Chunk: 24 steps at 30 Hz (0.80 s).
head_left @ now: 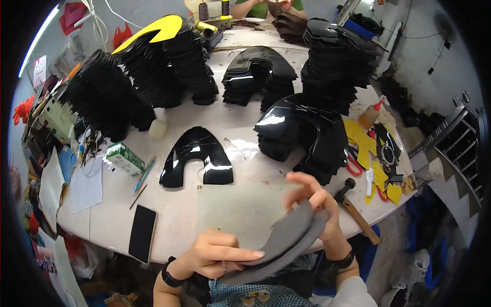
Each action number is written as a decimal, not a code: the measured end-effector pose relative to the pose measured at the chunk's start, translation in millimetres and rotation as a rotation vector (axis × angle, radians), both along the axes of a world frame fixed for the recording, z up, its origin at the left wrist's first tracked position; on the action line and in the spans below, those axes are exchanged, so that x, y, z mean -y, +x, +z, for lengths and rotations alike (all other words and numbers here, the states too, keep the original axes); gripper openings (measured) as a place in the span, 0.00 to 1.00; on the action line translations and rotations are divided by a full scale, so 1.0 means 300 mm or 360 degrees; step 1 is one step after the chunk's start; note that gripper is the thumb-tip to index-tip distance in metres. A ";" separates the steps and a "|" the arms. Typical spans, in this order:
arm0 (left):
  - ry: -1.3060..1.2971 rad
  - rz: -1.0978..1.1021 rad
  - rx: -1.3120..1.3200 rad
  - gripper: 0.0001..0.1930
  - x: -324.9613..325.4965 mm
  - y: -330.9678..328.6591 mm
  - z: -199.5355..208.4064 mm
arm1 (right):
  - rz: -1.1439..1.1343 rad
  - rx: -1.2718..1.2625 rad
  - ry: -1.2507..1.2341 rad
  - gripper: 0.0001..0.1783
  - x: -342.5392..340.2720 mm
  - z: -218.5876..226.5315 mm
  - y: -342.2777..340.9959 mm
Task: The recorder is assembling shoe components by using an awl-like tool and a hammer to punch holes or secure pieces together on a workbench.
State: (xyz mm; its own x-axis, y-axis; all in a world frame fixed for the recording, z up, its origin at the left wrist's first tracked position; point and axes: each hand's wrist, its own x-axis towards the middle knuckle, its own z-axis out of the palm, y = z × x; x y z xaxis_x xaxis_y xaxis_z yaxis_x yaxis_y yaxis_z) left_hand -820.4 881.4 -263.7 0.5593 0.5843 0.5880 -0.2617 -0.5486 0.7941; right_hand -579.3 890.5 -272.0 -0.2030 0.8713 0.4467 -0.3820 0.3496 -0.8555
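Above the front edge of the table I hold a curved, dull grey shoe-upper piece (289, 236), folded so that two layers show. My left hand (217, 250) is closed on its lower left end, with the forefinger laid along the upper layer. At the upper right end my right hand (318, 202) grips the piece; some of its fingers are smeared by motion and its thumb is hidden. Under the hands lies a pale greenish board (230, 207). Just beyond it is a glossy black U-shaped upper piece (197, 148), flat on the table.
Tall stacks of black upper pieces (261, 66) stand across the back, one topped by a yellow template (153, 31). A hammer (360, 215), red-handled scissors (354, 165) and yellow scraps (362, 140) lie right. A phone (143, 233) and green box (125, 157) lie left. Another person's hands (279, 6) work opposite.
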 end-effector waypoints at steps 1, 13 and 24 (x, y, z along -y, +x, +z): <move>0.0023 0.0098 0.0085 0.14 -0.005 0.001 -0.003 | 0.0096 0.0075 0.0051 0.09 -0.003 0.021 0.028; -0.0815 0.1187 -0.0609 0.07 -0.104 -0.183 -0.181 | -0.1758 0.2094 0.0255 0.35 -0.410 -0.014 0.416; -0.0496 0.1498 -0.1043 0.07 -0.226 -0.331 -0.260 | 0.0663 0.2764 0.0442 0.48 0.016 -0.198 -0.220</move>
State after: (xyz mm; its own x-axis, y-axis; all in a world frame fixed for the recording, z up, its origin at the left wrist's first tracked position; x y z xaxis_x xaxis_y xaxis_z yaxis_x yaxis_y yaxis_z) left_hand -919.9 949.1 -341.6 -0.0252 0.9937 0.1095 0.6466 -0.0674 0.7599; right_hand -645.3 885.8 -331.4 -0.7102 0.5915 -0.3817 0.6980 0.6623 -0.2723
